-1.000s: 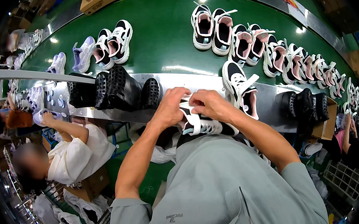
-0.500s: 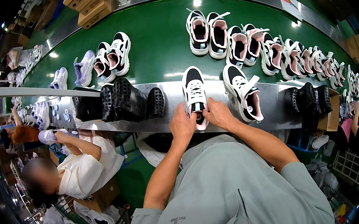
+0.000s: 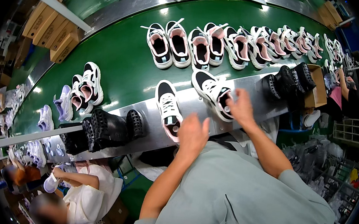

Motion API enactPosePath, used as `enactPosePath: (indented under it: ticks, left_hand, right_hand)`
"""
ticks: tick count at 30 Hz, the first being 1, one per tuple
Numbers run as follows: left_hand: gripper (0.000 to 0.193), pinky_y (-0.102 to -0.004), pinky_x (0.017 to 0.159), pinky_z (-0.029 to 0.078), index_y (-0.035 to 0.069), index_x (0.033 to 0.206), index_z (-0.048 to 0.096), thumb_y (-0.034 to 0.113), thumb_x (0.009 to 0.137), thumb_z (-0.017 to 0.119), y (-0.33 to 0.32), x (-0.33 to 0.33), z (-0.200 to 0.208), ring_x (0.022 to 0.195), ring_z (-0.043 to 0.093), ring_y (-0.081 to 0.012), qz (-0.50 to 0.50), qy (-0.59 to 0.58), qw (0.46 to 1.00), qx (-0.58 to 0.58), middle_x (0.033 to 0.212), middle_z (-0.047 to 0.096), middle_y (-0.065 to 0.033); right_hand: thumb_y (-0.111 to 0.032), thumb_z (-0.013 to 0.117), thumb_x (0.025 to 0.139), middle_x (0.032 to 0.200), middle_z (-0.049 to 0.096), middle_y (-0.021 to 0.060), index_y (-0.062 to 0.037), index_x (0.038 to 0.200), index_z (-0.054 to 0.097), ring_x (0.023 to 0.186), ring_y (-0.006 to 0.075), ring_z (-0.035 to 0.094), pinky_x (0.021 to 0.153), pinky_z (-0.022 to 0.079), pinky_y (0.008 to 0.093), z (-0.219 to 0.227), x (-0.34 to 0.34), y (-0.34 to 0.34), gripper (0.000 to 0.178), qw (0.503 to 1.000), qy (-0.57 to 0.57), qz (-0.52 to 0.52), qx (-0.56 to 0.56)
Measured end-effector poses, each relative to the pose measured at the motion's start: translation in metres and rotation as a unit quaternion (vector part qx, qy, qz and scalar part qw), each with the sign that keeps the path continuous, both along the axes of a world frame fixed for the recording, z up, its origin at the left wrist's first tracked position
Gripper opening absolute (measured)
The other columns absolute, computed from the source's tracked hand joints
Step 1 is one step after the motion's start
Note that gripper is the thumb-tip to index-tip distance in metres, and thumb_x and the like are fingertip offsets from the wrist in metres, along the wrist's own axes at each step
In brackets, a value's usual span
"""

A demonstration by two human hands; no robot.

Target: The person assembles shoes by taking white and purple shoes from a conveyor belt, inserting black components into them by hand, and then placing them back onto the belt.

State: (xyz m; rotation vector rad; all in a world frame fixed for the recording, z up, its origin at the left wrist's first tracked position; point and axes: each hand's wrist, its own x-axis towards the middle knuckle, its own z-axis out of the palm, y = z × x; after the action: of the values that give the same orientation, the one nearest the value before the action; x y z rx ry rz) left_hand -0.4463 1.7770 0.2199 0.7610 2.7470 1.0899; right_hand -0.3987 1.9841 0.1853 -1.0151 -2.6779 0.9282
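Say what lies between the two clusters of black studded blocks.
Head view: one pink-lined sneaker, the left hand by its heel, then a second sneaker, the right hand by its heel.

Black-and-white panelling is noted on the left sneaker (image 3: 169, 106) and right sneaker (image 3: 207, 87); pink is recorded inside the sneaker row (image 3: 201, 53), lilac on the sports shoes (image 3: 65, 103), solid black on the boots (image 3: 112, 127), green on the table (image 3: 123, 43)

From the person's head, one wide fisheye view looks down over the left hand (image 3: 193, 133) and right hand (image 3: 241, 108), near them yet reaching beyond to the green table (image 3: 122, 56).
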Motion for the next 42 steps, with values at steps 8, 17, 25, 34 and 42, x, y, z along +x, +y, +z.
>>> enactPosePath:
  ticks: [8,17,25,34,42]
  left_hand:
    - [0.019,-0.056,0.073,0.051,-0.002,0.106,0.062,0.008,0.091,0.055,0.049,-0.036,-0.061,0.086,0.064,-0.0484,-0.063,-0.075,0.995,-0.013,0.091,0.066,-0.0286]
    - [0.021,-0.0461,0.063,0.05,-0.004,0.105,0.057,0.007,0.09,0.067,0.055,-0.042,-0.055,0.067,0.067,-0.0391,0.061,-0.181,0.981,0.041,0.073,0.067,-0.0217]
    - [0.034,-0.045,0.093,0.048,-0.002,0.117,0.06,0.004,0.085,0.066,0.072,-0.009,-0.008,0.107,0.057,-0.0399,-0.171,0.124,0.978,0.003,0.114,0.063,-0.0203]
    - [0.024,-0.0433,0.088,0.048,0.0,0.101,0.068,0.007,0.079,0.066,0.068,-0.033,-0.031,0.1,0.058,-0.0327,-0.295,0.154,0.94,-0.079,0.105,0.064,-0.0124]
    - [0.026,-0.0469,0.071,0.045,-0.002,0.086,0.07,0.023,0.086,0.075,0.051,0.003,-0.03,0.08,0.058,-0.0382,-0.08,0.07,0.989,-0.105,0.076,0.063,-0.0199]
  right_hand:
    - [-0.005,0.065,0.079,0.109,0.062,0.0197,-0.0026,0.121,0.059,0.108,0.0444,0.055,0.093,0.047,0.0497,-0.015,-0.003,-0.014,0.042,0.977,0.162,0.135,-0.002]
    - [-0.007,0.063,0.074,0.106,0.064,0.0068,-0.0082,0.093,0.066,0.104,0.029,0.059,0.087,0.05,0.0401,-0.041,-0.018,0.001,0.02,0.9,0.21,0.367,0.106]
    - [-0.02,0.067,0.082,0.095,0.064,0.0234,0.0025,0.103,0.059,0.09,0.044,0.061,0.083,0.049,0.0512,-0.026,0.022,-0.017,0.031,0.982,-0.045,0.047,-0.177]
    - [-0.023,0.06,0.09,0.088,0.061,0.0256,0.004,0.089,0.057,0.085,0.0479,0.061,0.077,0.049,0.0541,-0.047,0.022,-0.025,0.027,0.988,0.029,0.062,-0.136]
    - [-0.021,0.062,0.092,0.097,0.058,0.0263,0.0036,0.099,0.055,0.089,0.0473,0.059,0.077,0.047,0.0544,-0.057,0.028,-0.043,0.026,0.971,0.045,0.094,-0.216]
